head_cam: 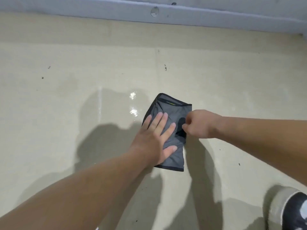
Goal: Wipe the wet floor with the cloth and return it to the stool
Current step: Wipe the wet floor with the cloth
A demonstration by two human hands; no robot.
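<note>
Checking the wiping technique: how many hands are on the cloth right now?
2. The left hand presses flat on the left part of the cloth; the right hand pinches its right edge.

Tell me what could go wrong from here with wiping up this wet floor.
1. The wet patch spreads left of the cloth, so short strokes could miss part of it.
2. The right hand pinches the cloth's edge while the left hand presses flat on it, so the cloth may bunch instead of gliding.
3. If water reaches the shoe, a slip is possible.
</note>
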